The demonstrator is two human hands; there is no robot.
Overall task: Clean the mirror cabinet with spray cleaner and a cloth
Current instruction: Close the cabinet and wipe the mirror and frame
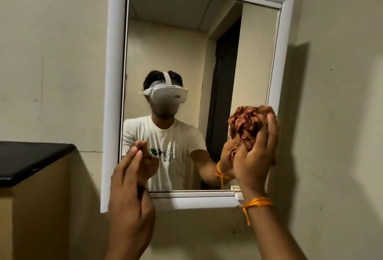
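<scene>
A white-framed mirror cabinet (115, 93) hangs on the beige wall, and its glass reflects a person in a white T-shirt wearing a headset. My right hand (257, 156), with an orange thread at the wrist, presses a bunched reddish-brown cloth (246, 122) against the lower right corner of the glass. My left hand (132, 187) is raised in front of the lower left part of the mirror. Its fingers are held together with the tips touching, and nothing is in it. No spray bottle is in view.
A black countertop (27, 160) on a tan cabinet juts out at the left, just below mirror height. A small white ledge (238, 194) sticks out at the cabinet's bottom right corner. Beige wall surrounds the cabinet; a side wall stands at the right.
</scene>
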